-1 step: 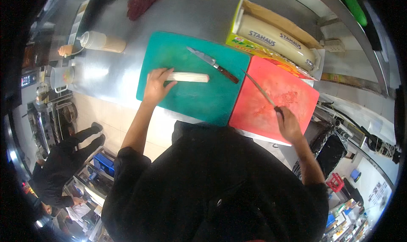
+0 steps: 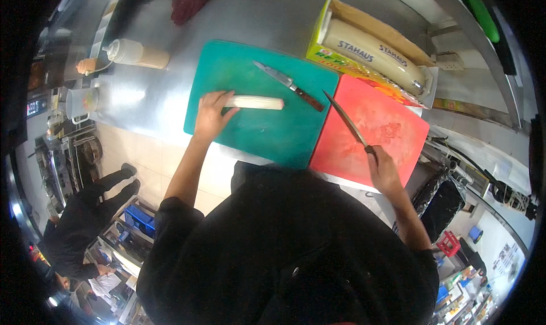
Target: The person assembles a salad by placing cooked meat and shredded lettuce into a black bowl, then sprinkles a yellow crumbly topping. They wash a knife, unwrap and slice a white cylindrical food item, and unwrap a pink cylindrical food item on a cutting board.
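My left hand (image 2: 211, 118) is on the green cutting board (image 2: 267, 137), its fingers and thumb around the left end of a long pale stick (image 2: 259, 102) with a pinkish far end. What the stick is made of, I cannot make out. Above and to the right of it lies a small knife (image 2: 289, 85) with a brown handle. In my right hand (image 2: 385, 170) is the dark handle of a long, narrow knife (image 2: 348, 120). Its blade slants up and left over the red cutting board (image 2: 406, 128), the tip near the seam between the boards. Reddish residue marks the red board.
Behind the boards stands an open carton (image 2: 341, 68) holding a big cream-coloured roll. A squeeze bottle (image 2: 136, 53) lies at the left, near a clear jug (image 2: 82, 103). A dark red cloth (image 2: 193, 1) rests at the back. Another person (image 2: 85, 222) works at the lower left.
My right hand has shifted slightly, and the long knife's blade has turned so more of its side shows. My left hand stays at the pale stick's end.
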Motion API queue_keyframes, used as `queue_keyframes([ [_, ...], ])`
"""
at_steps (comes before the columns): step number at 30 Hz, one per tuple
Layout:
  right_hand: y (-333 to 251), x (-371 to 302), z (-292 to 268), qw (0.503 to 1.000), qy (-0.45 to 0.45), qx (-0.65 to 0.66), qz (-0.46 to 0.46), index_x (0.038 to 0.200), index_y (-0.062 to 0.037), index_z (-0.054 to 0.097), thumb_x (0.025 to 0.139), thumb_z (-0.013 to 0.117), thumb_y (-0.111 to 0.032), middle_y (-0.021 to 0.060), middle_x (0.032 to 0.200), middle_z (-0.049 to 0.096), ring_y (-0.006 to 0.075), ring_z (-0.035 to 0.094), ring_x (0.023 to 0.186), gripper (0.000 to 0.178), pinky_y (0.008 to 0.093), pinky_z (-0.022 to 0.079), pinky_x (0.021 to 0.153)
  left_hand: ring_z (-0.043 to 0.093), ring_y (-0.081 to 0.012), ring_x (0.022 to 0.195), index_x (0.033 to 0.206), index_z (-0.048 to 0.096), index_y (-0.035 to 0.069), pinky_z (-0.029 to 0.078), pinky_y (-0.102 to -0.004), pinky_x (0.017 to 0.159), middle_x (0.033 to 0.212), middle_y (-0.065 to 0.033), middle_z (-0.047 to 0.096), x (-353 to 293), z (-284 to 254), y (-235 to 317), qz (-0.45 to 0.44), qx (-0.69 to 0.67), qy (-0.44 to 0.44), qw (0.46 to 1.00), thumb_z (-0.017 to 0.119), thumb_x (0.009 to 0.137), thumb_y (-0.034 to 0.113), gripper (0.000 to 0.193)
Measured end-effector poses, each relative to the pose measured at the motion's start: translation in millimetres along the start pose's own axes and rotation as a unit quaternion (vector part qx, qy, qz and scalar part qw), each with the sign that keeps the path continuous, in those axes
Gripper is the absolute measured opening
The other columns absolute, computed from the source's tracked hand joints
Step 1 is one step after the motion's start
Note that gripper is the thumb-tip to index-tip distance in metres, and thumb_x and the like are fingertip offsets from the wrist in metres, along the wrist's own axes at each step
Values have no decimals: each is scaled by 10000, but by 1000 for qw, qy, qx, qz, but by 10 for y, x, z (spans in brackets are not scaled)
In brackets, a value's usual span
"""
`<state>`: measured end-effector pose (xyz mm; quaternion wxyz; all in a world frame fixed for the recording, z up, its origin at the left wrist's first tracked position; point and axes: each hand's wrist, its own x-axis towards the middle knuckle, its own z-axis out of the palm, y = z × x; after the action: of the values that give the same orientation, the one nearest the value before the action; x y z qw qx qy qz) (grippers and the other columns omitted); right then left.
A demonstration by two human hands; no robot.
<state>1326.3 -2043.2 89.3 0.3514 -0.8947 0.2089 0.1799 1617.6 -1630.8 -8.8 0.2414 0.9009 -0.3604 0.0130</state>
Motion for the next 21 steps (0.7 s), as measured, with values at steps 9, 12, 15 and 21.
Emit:
queue_keyframes([
  [9, -2160, 658, 1412, 993, 2, 120, -3, 1432, -77, 482, 1088, 481, -207, 327, 912, 672, 544, 656, 885, 368, 600, 502, 766, 610, -324, 1134, 1140, 707, 146, 459, -460, 967, 1182, -81, 684, -139, 209, -290, -23, -136, 85, 987, 858, 811, 261, 380],
  [12, -2410, 797, 1558, 998, 24, 62, -5, 1404, -44, 469, 1088, 479, -200, 337, 901, 668, 551, 649, 862, 352, 631, 485, 751, 608, -318, 1144, 1128, 709, 151, 455, -458, 974, 1182, -74, 686, -146, 232, -341, -19, -155, 79, 985, 853, 814, 259, 361],
  [15, -2499, 814, 1630, 999, 26, 24, 12, 1394, -45, 463, 1086, 478, -202, 337, 902, 670, 555, 647, 847, 345, 634, 491, 749, 604, -313, 1146, 1119, 717, 133, 446, -460, 974, 1165, -71, 685, -155, 224, -380, -9, -172, 91, 981, 815, 849, 286, 326],
  [21, -2603, 778, 1674, 998, 47, -28, 7, 1392, -62, 451, 1084, 461, -206, 328, 918, 677, 555, 652, 848, 340, 646, 490, 755, 602, -305, 1136, 1102, 715, 116, 433, -472, 970, 1145, -72, 680, -147, 151, -380, 0, -206, 103, 973, 800, 849, 263, 304],
])
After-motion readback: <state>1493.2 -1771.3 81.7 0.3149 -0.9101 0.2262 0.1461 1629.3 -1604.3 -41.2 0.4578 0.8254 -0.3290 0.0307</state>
